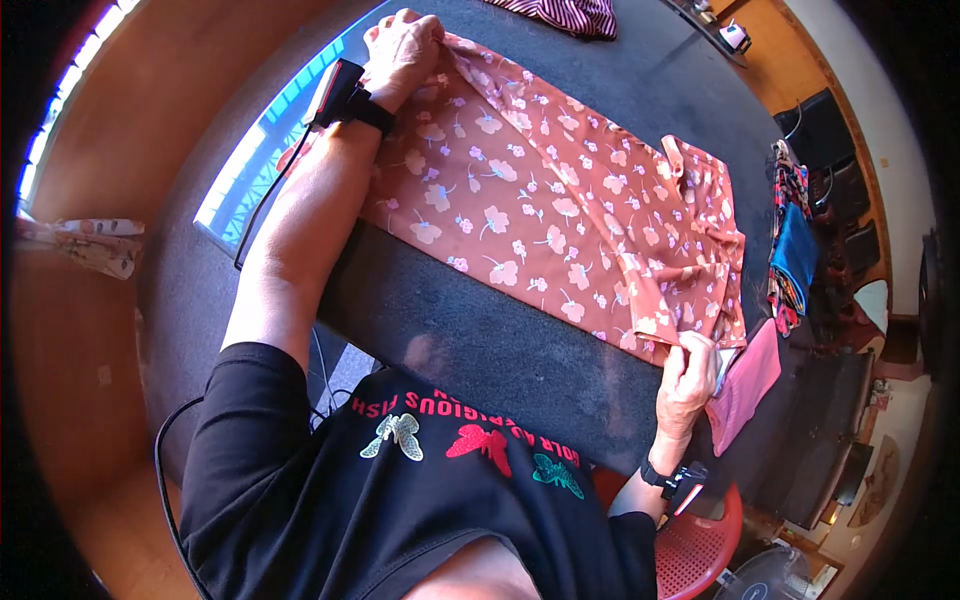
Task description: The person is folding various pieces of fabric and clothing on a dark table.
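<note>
A rust-brown garment [517,202] with a pale flower print lies stretched across a dark table. My left hand [405,49] is at its far left corner, fingers curled down over the cloth edge. My right hand [686,382] pinches the near right corner between thumb and fingers. Along the garment's upper side one layer is folded over, making a long diagonal edge. Its right end is bunched, with a sleeve-like part [682,277] folded in on itself. Beside my right hand lies a folded pink cloth [742,386].
The dark tabletop [480,330] has a glossy, light-reflecting strip at left. A striped garment [570,15] sits at the far edge. Right of the garment lie folded clothes with a blue piece [793,247]. A red plastic chair [697,547] and a fan [765,577] stand at lower right.
</note>
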`<state>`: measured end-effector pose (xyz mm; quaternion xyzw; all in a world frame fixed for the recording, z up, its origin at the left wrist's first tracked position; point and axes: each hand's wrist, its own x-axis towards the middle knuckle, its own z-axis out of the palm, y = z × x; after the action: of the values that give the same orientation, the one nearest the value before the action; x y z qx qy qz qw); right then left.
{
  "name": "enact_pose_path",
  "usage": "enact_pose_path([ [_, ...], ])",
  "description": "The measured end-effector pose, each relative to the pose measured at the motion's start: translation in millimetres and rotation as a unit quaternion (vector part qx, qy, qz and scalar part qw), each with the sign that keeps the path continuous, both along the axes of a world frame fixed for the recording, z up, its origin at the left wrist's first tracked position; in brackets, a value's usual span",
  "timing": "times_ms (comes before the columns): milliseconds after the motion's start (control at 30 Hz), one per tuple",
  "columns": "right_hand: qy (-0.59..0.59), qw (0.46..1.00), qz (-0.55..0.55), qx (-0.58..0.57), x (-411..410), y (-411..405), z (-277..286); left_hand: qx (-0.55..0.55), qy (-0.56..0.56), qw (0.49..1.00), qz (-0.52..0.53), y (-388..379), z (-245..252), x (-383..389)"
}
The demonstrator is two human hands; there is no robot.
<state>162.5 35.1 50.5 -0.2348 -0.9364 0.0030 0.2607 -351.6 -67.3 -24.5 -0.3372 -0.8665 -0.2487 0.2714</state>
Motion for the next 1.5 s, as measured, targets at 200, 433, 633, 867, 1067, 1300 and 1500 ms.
enact_pose_path([
  [200,0.041,0.999,-0.019,-0.019,5,8,-3,0.054,-0.095,0.994,-0.003,-1,0,-8],
  [433,-0.046,0.999,-0.015,0.014,5,17,7,0.062,-0.108,0.992,-0.001,-1,1,-7],
  [633,-0.08,0.996,-0.009,0.046,-10,41,29,0.1,-0.138,0.985,-0.038,-6,2,-9],
  [867,-0.078,0.996,0.003,0.04,-17,57,42,0.111,-0.195,0.974,-0.039,-7,0,-13],
  [1067,-0.042,0.997,-0.029,-0.052,-11,61,42,0.126,-0.178,0.974,-0.059,-5,-1,-13],
  [1300,0.025,0.987,-0.033,-0.156,14,23,45,0.376,-0.087,0.881,-0.275,-2,22,-22],
  [1500,0.059,0.975,-0.026,-0.215,51,-12,64,0.398,-0.114,0.842,-0.345,-45,118,49],
])
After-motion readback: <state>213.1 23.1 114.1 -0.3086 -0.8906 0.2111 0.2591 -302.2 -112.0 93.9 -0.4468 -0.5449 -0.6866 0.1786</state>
